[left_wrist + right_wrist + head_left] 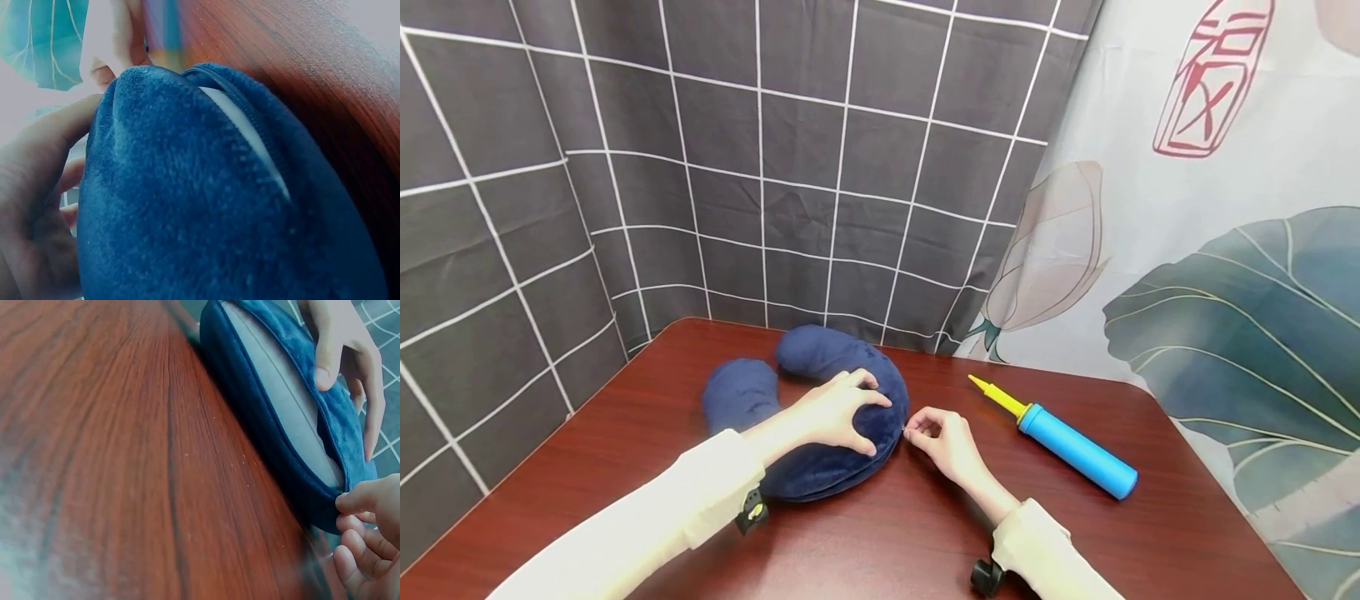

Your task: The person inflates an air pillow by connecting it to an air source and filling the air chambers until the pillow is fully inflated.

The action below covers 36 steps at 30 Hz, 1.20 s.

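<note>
A dark blue plush U-shaped neck pillow [820, 475] lies on the table, its two ends pointing to the back left. My left hand [838, 408] rests on its top with thumb and fingers spread. At the pillow's right edge my right hand [951, 446] pinches the zipper pull between thumb and forefinger; the pull itself is mostly hidden by the fingertips. In the right wrist view the zipper stands apart along the side, and a pale grey inner lining [281, 394] shows through the slit. A thin pale strip [244, 131] of it also appears in the left wrist view.
A blue hand pump [1075, 450] with a yellow nozzle lies on the reddish-brown wooden table [865, 550], to the right of my right hand. Behind the table hang a dark grid-patterned curtain [805, 133] and a white cloth [1120, 108] with a leaf print.
</note>
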### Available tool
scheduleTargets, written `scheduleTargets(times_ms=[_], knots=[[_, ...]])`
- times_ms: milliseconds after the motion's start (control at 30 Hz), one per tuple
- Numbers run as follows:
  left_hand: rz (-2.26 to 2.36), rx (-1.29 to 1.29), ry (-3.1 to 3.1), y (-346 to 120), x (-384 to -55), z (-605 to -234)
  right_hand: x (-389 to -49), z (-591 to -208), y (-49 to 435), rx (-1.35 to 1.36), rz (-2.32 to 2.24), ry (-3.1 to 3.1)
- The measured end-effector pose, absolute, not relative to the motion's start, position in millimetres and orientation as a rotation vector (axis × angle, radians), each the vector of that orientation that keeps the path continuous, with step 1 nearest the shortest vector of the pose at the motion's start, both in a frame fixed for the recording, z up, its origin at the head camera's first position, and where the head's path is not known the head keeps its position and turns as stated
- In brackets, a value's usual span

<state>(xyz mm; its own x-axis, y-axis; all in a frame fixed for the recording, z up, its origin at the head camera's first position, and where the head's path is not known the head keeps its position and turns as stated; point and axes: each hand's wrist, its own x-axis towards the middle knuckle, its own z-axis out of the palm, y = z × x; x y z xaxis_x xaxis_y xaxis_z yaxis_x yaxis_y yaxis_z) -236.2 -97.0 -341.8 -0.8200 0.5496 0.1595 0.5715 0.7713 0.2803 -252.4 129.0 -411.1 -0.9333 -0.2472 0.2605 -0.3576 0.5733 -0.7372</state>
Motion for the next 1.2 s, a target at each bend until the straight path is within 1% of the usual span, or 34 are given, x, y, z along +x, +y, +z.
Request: scheduleTargets(times_ms=[167, 367, 467, 667, 900, 1200], knots=[[-0.48, -0.894, -2.911, -95.2, -234.8, -340.9, -245.8, -410.4, 127.4, 0.551, 1.304, -2.686], [-0.466, -0.866, -2.911, -93.6, -234.9, -341.9, -233.1, -407.5, 122.8, 0.7, 1.335, -2.675], [-0.469, -0.883, -2.898, -94.9, -235.8, -343.7, -229.3, -406.5, 121.3, 0.725, 1.344, -2.675], [-0.498, -0.98, -2.79, -104.1, -235.8, -348.4, -228.8, -406.0, 121.0, 0.715, 1.338, -2.668], [-0.509, -1.027, -2.682, -123.0, -225.6, -344.6, -232.6, -405.0, 123.6, 0.732, 1.313, -2.653], [-0.505, -1.279, -2.588, -144.6, -215.2, -343.4, -242.1, -404.3, 133.1, 0.702, 1.283, -2.654]])
